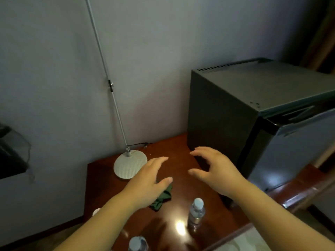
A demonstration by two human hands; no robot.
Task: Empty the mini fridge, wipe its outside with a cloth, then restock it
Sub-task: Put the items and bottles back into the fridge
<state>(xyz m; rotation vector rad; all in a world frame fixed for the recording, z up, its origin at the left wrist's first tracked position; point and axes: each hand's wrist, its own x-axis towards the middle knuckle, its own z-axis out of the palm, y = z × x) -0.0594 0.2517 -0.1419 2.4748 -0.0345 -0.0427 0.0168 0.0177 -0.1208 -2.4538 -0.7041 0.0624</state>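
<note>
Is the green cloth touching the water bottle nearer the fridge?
Apart. The head view shows a strip of bare tabletop between the green cloth and that water bottle.

- The left hand (150,180) is stretched forward, palm down, fingers straight and together, thumb out to the right, holding nothing.
- The right hand (217,169) is further forward, with its fingers spread and gently curved and its thumb pointing left; it too holds nothing.
- Both bare forearms reach in from the near edge.
</note>
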